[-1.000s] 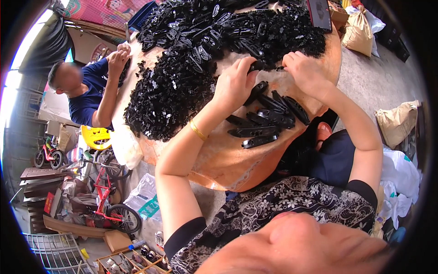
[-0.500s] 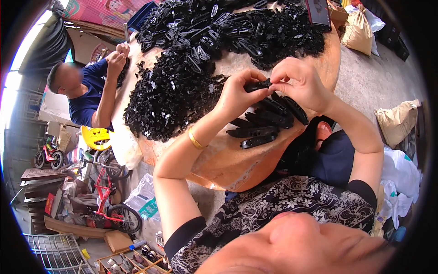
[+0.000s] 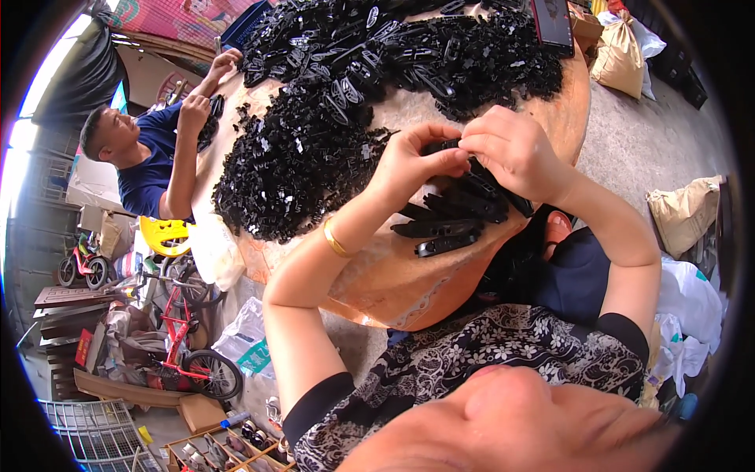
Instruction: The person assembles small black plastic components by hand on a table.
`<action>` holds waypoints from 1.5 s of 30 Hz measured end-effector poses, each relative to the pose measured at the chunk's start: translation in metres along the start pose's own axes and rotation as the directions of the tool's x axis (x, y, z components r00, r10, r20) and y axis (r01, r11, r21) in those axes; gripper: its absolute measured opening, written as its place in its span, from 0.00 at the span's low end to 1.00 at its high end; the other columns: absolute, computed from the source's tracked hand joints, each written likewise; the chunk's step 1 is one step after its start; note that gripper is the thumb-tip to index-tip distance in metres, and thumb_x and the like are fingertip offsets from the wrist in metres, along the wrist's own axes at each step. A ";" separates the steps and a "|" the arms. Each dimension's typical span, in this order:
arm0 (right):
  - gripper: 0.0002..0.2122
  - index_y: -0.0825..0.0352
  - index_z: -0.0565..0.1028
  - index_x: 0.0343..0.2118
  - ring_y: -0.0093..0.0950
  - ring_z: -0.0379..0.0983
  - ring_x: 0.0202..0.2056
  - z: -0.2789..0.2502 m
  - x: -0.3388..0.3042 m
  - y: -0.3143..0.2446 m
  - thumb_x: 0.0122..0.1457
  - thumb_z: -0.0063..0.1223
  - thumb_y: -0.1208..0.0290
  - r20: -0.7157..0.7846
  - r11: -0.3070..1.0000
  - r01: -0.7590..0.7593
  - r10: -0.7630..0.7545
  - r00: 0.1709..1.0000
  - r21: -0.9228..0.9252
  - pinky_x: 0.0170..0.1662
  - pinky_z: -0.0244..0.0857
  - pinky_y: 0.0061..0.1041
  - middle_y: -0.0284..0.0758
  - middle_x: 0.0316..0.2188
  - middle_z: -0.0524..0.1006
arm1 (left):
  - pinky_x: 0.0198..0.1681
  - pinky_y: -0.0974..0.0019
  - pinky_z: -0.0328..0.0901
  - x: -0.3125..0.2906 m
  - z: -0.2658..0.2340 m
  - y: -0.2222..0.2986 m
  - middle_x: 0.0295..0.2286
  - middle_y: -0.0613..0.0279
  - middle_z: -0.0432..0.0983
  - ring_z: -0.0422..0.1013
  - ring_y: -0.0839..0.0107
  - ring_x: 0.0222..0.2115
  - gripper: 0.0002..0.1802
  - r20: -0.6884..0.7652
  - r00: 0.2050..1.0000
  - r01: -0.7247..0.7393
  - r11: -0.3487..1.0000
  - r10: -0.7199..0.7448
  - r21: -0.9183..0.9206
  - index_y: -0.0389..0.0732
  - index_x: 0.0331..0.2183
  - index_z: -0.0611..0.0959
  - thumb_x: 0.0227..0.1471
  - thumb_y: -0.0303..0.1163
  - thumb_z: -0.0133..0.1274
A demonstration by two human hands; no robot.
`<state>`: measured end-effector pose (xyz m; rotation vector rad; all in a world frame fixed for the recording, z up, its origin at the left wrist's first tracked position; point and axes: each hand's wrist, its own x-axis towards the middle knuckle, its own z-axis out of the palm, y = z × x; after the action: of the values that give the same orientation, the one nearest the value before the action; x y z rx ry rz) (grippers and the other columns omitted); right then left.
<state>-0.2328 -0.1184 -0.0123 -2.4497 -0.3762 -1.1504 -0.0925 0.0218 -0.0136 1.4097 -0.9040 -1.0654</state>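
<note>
Over the near edge of the table, my left hand grips a long black plastic piece between thumb and fingers. My right hand is closed at the piece's right end, fingertips pinched together; whatever small part they may hold is hidden. Just below both hands, several similar long black pieces lie fanned out on the table. To the left of my left hand spreads a heap of small black plastic parts.
The round, orange-brown table carries more black oval pieces farther back. A dark-screened device stands at its far right. Across on the left sits a co-worker in dark blue. A red bicycle and sacks surround the table.
My right hand's fingers have folded in closer over the piece's end, and the hand has turned slightly. The co-worker's hands have moved apart, one reaching toward the far table edge.
</note>
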 end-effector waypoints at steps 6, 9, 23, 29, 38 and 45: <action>0.05 0.68 0.74 0.27 0.32 0.70 0.32 -0.002 0.000 0.000 0.44 0.55 0.78 0.090 0.988 0.055 -0.043 0.995 -0.142 0.32 0.67 0.28 0.35 0.32 0.75 | 0.39 0.71 0.71 0.000 -0.002 0.003 0.38 0.54 0.72 0.74 0.69 0.35 0.15 0.051 0.999 -0.006 0.972 0.019 -0.235 0.32 0.42 0.71 0.52 0.24 0.51; 0.09 0.69 0.75 0.30 0.35 0.71 0.32 0.001 0.003 -0.002 0.44 0.57 0.76 -0.067 0.991 -0.127 0.124 0.990 -0.041 0.33 0.68 0.28 0.36 0.31 0.76 | 0.38 0.71 0.71 -0.005 0.001 0.005 0.35 0.56 0.74 0.74 0.72 0.34 0.15 -0.002 0.996 -0.084 0.990 0.085 -0.115 0.33 0.41 0.72 0.50 0.24 0.53; 0.10 0.67 0.78 0.33 0.30 0.73 0.27 -0.006 -0.006 0.018 0.46 0.60 0.72 0.309 0.886 -0.411 0.338 0.889 0.213 0.31 0.66 0.23 0.38 0.26 0.77 | 0.44 0.61 0.65 0.024 -0.042 0.012 0.42 0.53 0.71 0.65 0.61 0.43 0.23 0.159 0.800 -0.382 0.287 0.578 0.878 0.39 0.44 0.74 0.44 0.32 0.59; 0.09 0.66 0.78 0.32 0.30 0.72 0.29 0.000 -0.005 0.028 0.49 0.58 0.68 0.448 0.835 -0.468 0.314 0.837 0.289 0.33 0.66 0.25 0.37 0.26 0.76 | 0.42 0.54 0.62 0.029 -0.091 0.002 0.41 0.47 0.68 0.63 0.54 0.44 0.29 -0.330 0.783 0.434 -0.083 0.528 0.897 0.36 0.43 0.71 0.42 0.41 0.60; 0.08 0.67 0.73 0.33 0.32 0.66 0.36 0.009 -0.018 0.069 0.50 0.52 0.72 0.213 0.874 -0.106 0.231 0.949 -0.474 0.39 0.65 0.26 0.35 0.31 0.69 | 0.39 0.57 0.66 0.023 -0.093 0.008 0.33 0.50 0.72 0.68 0.54 0.36 0.24 -0.246 0.799 0.387 -0.156 0.549 0.909 0.36 0.46 0.70 0.42 0.24 0.50; 0.11 0.70 0.72 0.34 0.35 0.66 0.38 0.007 -0.027 0.069 0.45 0.45 0.81 0.218 0.898 -0.136 0.244 0.945 -0.418 0.41 0.65 0.29 0.38 0.32 0.69 | 0.35 0.61 0.67 0.014 -0.079 0.024 0.36 0.48 0.69 0.70 0.59 0.33 0.30 -0.125 0.645 0.140 0.044 0.754 0.989 0.36 0.52 0.66 0.44 0.19 0.51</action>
<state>-0.2174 -0.1775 -0.0546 -2.9302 0.0395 -0.8818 -0.0122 0.0306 0.0088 2.2181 -1.3636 0.8345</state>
